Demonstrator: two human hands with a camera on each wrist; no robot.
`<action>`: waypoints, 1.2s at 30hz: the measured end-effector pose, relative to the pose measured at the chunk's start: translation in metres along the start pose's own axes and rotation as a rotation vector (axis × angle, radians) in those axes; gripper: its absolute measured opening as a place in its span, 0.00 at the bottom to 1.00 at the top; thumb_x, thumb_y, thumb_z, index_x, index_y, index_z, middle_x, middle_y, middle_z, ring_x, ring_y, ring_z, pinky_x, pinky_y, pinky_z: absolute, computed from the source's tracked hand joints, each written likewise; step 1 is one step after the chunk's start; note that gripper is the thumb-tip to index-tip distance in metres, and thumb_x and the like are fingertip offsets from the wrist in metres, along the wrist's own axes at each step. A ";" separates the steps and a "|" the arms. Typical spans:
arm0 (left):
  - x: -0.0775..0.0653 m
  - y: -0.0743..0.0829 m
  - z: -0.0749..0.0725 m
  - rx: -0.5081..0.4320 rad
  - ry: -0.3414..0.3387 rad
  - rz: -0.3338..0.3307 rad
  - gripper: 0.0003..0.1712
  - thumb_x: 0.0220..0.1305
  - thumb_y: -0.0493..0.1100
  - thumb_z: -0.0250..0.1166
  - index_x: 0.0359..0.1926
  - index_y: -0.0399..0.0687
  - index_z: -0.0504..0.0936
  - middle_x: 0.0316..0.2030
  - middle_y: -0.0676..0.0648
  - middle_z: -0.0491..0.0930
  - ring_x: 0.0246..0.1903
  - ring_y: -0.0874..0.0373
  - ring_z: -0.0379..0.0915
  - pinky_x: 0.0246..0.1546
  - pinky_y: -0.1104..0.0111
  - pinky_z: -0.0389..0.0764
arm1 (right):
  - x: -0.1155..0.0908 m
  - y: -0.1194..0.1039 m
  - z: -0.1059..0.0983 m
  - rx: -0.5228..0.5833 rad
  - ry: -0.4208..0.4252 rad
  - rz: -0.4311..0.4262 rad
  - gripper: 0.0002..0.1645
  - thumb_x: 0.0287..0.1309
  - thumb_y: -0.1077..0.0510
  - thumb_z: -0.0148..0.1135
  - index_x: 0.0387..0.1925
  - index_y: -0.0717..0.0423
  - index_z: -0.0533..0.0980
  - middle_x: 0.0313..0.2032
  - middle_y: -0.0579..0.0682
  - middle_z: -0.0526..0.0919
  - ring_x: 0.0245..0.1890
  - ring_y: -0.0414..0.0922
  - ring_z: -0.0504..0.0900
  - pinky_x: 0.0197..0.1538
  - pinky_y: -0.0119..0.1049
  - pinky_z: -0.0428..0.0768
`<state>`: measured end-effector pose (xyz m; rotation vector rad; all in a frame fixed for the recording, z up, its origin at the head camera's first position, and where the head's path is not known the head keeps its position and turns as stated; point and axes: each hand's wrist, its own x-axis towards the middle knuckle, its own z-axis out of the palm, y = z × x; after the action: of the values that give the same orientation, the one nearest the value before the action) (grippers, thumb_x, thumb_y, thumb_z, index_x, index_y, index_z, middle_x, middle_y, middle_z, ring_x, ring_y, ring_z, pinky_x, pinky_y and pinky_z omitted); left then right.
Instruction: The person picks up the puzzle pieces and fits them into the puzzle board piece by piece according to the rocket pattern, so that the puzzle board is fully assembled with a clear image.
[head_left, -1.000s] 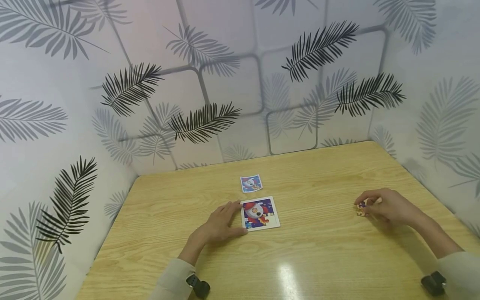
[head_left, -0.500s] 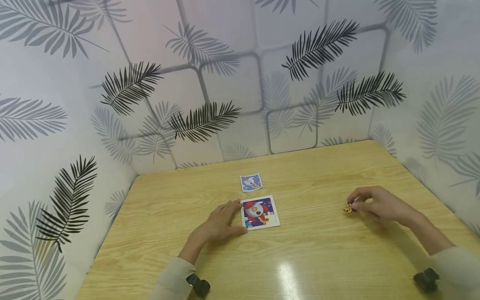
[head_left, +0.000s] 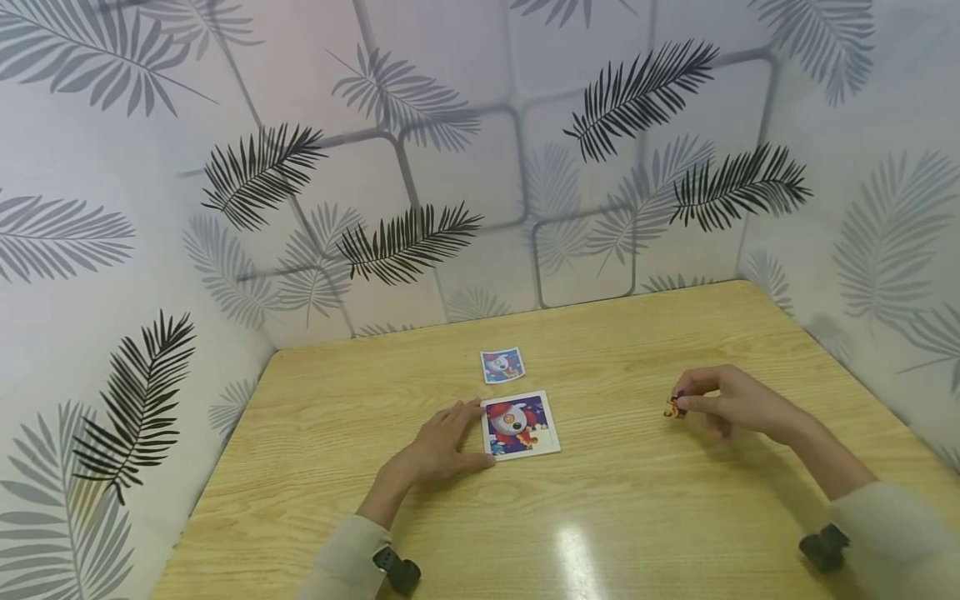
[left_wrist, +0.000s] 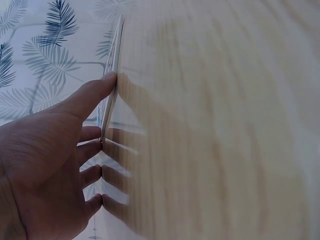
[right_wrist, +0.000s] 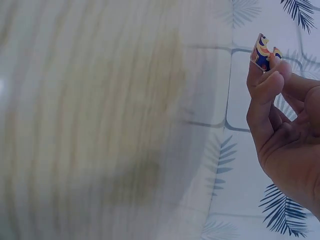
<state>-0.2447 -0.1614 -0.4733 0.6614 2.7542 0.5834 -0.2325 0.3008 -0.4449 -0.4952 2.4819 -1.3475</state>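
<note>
A square jigsaw puzzle (head_left: 516, 425) in a white frame lies on the table, showing a white-and-red cartoon figure on dark blue. Its lower right has a pale bare patch. Along the puzzle's left side rests my left hand (head_left: 431, 447), thumb at the near corner and forefinger at the far one. In the left wrist view the thumb (left_wrist: 102, 86) touches the thin frame edge (left_wrist: 111, 95), with the other fingers spread on the table. Off to the right, my right hand (head_left: 738, 406) pinches a small purple-and-orange puzzle piece (head_left: 672, 407) between thumb and fingers. The right wrist view shows this piece (right_wrist: 260, 52) at the fingertips.
Just behind the puzzle lies a small picture card (head_left: 502, 366) with a similar print. The wooden table (head_left: 615, 492) meets leaf-patterned walls (head_left: 465, 167) at the back and both sides. Each wrist wears a black strapped device (head_left: 397, 572).
My right hand has moved left across the table with the puzzle piece, closer to the puzzle. The left hand, the puzzle and the card stay where they were.
</note>
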 end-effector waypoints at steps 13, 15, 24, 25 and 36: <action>0.001 0.001 0.001 -0.010 -0.006 -0.006 0.49 0.62 0.66 0.65 0.77 0.55 0.57 0.79 0.49 0.51 0.78 0.42 0.43 0.75 0.41 0.53 | 0.023 -0.014 0.019 0.054 -0.038 -0.086 0.17 0.70 0.56 0.59 0.52 0.64 0.77 0.41 0.67 0.83 0.12 0.38 0.67 0.13 0.39 0.73; 0.001 0.000 0.001 -0.010 -0.006 -0.010 0.49 0.62 0.66 0.65 0.77 0.55 0.57 0.79 0.49 0.51 0.78 0.42 0.43 0.75 0.41 0.53 | 0.026 -0.016 0.022 0.056 -0.037 -0.097 0.16 0.70 0.57 0.59 0.52 0.64 0.77 0.39 0.68 0.83 0.12 0.40 0.66 0.12 0.40 0.73; 0.001 -0.001 0.001 0.002 -0.006 -0.016 0.50 0.62 0.66 0.65 0.78 0.56 0.56 0.79 0.49 0.51 0.78 0.42 0.43 0.75 0.41 0.53 | 0.039 -0.027 0.033 0.065 -0.010 -0.107 0.15 0.67 0.57 0.63 0.51 0.61 0.79 0.37 0.67 0.85 0.11 0.36 0.62 0.12 0.38 0.72; 0.001 -0.001 0.001 0.002 -0.006 -0.016 0.50 0.62 0.66 0.65 0.78 0.56 0.56 0.79 0.48 0.51 0.78 0.42 0.43 0.75 0.41 0.53 | 0.041 -0.028 0.035 0.067 -0.008 -0.104 0.15 0.67 0.58 0.63 0.51 0.61 0.79 0.36 0.67 0.85 0.11 0.36 0.62 0.12 0.38 0.72; 0.001 0.000 0.000 -0.007 -0.005 -0.008 0.49 0.62 0.66 0.65 0.77 0.55 0.57 0.79 0.49 0.51 0.78 0.42 0.42 0.75 0.41 0.52 | 0.064 -0.043 0.063 0.067 -0.022 -0.065 0.13 0.63 0.59 0.66 0.48 0.59 0.81 0.33 0.58 0.87 0.10 0.36 0.60 0.14 0.31 0.67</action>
<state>-0.2458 -0.1611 -0.4738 0.6498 2.7481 0.5888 -0.2587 0.2042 -0.4469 -0.5776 2.4136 -1.4365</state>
